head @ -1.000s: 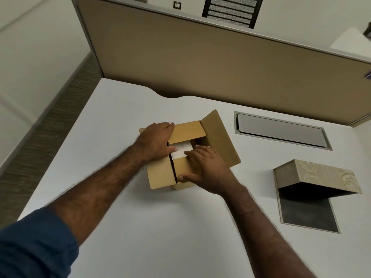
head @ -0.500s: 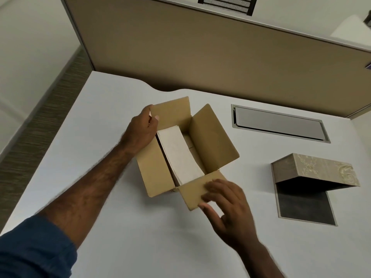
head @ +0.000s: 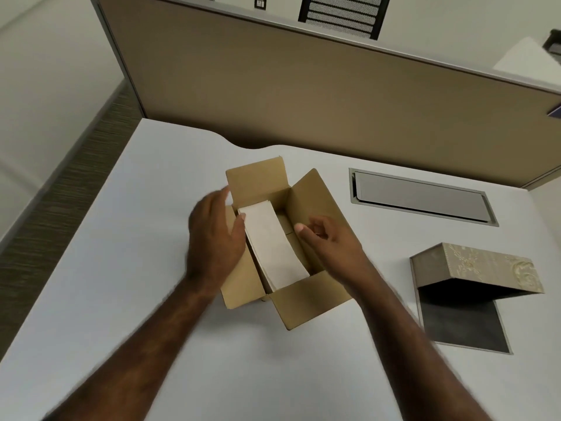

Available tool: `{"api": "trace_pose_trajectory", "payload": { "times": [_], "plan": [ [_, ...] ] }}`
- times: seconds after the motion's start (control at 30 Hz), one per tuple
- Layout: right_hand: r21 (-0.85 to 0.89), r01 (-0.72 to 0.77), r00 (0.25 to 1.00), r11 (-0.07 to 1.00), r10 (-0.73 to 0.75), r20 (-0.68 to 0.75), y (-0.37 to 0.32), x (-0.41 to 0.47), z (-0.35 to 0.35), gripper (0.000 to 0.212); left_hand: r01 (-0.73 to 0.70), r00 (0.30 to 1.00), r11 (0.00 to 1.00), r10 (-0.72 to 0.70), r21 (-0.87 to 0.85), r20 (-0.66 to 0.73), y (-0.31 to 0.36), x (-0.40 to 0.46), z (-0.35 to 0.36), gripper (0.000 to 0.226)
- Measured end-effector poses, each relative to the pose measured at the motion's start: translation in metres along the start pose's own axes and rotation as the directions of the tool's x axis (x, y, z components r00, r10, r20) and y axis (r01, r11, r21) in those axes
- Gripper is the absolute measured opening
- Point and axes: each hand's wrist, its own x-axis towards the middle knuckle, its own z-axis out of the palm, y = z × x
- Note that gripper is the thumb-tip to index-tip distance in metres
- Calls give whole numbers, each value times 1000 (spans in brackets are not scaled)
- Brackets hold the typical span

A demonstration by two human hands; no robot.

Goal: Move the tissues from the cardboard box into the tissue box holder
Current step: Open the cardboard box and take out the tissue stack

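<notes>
A brown cardboard box (head: 306,302) stands on the white desk with all its flaps folded out. A white stack of tissues (head: 270,241) lies inside it, along the left wall. My left hand (head: 215,235) hovers over the box's left side, fingers apart, thumb at the stack's left edge. My right hand (head: 328,241) is over the box's right side with fingers loosely curled and nothing in it. The patterned beige tissue box holder (head: 485,265) sits at the right, its lid raised above a dark base (head: 461,323).
A grey cable hatch (head: 422,197) is set into the desk behind the holder. A tan partition wall (head: 334,95) runs along the desk's far edge. The desk's left edge drops to a carpeted floor (head: 60,189).
The box flaps went from nearly shut to fully folded out. My left hand let go of the far flap and came over the tissues. My right hand moved from the near flap up over the box.
</notes>
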Motion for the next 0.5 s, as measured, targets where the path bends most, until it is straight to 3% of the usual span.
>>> {"api": "trace_pose_trajectory", "payload": {
  "times": [0.07, 0.17, 0.23, 0.33, 0.5],
  "plan": [
    [-54, -60, 989, 997, 67, 133, -12, 28, 11, 41, -90, 995, 995, 88, 48, 39, 10, -18, 0, 48],
    [15, -217, 914, 976, 197, 355, -21, 59, 31, 37, -265, 953, 943, 224, 200, 204, 20, -35, 3, 30],
    [-60, -284, 883, 957, 285, 372, -16, 72, 43, 35, -296, 911, 901, 166, 318, 377, 28, -36, 5, 28],
    [-158, -343, 865, 926, 377, 331, -6, 80, 56, 57, -320, 823, 851, 32, 417, 567, 35, -30, 7, 31],
    [-256, -277, 898, 926, 345, 272, 4, 86, 66, 80, -371, 767, 822, 10, 432, 641, 36, -25, 9, 32]
  ]
}}
